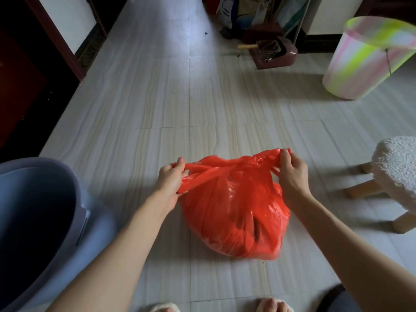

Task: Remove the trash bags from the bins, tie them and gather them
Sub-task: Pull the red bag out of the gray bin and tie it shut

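A full red trash bag (pixel 234 212) sits on the tiled floor in front of my feet. My left hand (pixel 171 181) grips the bag's left handle strip, pulled out to the left. My right hand (pixel 290 172) pinches the right handle strip at the bag's top right corner. The two strips cross over the bag's mouth at the top middle. A grey-blue bin (pixel 29 221) with a dark inside stands at the lower left, no bag visible in it. A pink, white and yellow-green bin (pixel 364 59) stands at the upper right.
A white fluffy stool with wooden legs (pixel 396 174) stands to the right of the bag. A dark red dustpan with a wire basket (pixel 273 52) and several bags lie at the far wall. A dark doorway frame (pixel 56 39) runs along the left.
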Demonstrator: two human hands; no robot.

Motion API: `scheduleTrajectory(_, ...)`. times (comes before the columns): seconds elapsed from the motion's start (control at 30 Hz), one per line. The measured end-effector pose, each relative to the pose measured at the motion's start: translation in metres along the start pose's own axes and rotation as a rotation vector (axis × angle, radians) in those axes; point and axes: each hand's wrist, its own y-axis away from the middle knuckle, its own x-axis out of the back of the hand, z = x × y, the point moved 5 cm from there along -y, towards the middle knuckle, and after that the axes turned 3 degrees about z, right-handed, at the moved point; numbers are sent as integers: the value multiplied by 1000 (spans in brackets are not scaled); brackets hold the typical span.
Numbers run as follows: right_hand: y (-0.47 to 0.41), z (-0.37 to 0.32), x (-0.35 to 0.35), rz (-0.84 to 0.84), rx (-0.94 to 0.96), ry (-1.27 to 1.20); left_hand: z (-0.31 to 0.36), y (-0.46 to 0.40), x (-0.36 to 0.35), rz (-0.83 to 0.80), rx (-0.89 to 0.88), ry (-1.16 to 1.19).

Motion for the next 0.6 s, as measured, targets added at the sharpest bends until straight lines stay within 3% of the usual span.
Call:
scheduleTrajectory(0.13, 1, 1, 2, 77, -185, -138, 4, -2, 2, 84, -120, -66)
scheduleTrajectory(0.27, 3, 0, 3, 93, -295, -213, 3, -2, 4, 100, -114, -72)
scheduleTrajectory(0.4, 6, 4, 8, 56, -368, -329, 10, 8, 0, -66, -111, -13)
scheduleTrajectory(0.53, 12, -4, -2, -23, -585, -791, 21, 26, -10, -249, -102, 0)
scheduleTrajectory(0.6, 11, -8, -5, -17, -635, -858, 25, 33, -13, -303, -133, -62)
